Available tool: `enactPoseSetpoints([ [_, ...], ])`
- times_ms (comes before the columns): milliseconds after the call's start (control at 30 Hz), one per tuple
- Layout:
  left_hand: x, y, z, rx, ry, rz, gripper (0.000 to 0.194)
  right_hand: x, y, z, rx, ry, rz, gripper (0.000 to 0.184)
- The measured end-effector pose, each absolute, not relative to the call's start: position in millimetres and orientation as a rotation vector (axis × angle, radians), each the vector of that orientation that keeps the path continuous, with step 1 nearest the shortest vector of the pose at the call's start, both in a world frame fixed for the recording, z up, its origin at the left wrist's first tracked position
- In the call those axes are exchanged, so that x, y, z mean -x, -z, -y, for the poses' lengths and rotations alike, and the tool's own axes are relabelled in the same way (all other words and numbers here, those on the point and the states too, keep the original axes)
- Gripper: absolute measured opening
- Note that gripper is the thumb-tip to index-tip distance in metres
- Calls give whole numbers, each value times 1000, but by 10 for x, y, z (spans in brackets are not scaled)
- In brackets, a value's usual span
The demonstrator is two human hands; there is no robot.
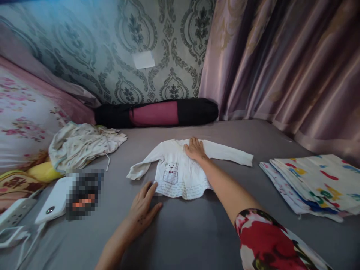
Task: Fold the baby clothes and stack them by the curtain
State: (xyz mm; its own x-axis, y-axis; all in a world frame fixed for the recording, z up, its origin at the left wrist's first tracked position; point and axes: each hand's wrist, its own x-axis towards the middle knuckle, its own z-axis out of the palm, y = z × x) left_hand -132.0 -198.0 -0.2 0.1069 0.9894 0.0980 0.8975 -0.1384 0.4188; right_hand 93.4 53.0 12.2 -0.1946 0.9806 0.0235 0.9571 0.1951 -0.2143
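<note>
Shirt: the small white shirt (185, 168) lies spread on the grey bed (180, 236), in the middle of the scene, neckline far, printed hem near, bear print (170, 173) on its left half.
Sleeves: the right sleeve (232, 153) runs out fairly straight; the left sleeve (143, 167) angles toward the near left and looks more rumpled.
Right hand: the right hand (195, 149) lies palm down just below the neckline, fingers extended, nothing gripped.
Left hand: the left hand (146, 204) is at the left hem corner, thumb spread wide from the fingers; whether the fingertips press the cloth or only meet its edge, I cannot tell.
Step in hand: apparently flattening and straightening the shirt; the wavy hem seems the least settled part.
Next move calls for: light, flat pressure, with one hand steadying the cloth so that it does not drag.
Right side: a folded pile (315, 176) of patterned cloth, well apart from the shirt.
Left side: a crumpled cloth (84, 146), far of a white power bank (54, 202).
</note>
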Motion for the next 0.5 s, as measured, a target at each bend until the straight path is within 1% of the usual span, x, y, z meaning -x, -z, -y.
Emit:
enactPoseSetpoints([
  [167,1401,-217,1952,-1986,-590,-1780,59,-936,-80,-527,1894,-199,2313,64],
  [300,1495,-424,1905,-1721,-714,-1814,55,-925,-76,-559,1913,-217,2322,64],
  [400,1643,-524,1859,-1462,-800,-1847,51,-932,-131,-601,1937,-279,2352,66],
  [500,1865,-542,1799,-1258,-927,-1951,54,-905,-252,-646,2013,-396,2368,66],
])
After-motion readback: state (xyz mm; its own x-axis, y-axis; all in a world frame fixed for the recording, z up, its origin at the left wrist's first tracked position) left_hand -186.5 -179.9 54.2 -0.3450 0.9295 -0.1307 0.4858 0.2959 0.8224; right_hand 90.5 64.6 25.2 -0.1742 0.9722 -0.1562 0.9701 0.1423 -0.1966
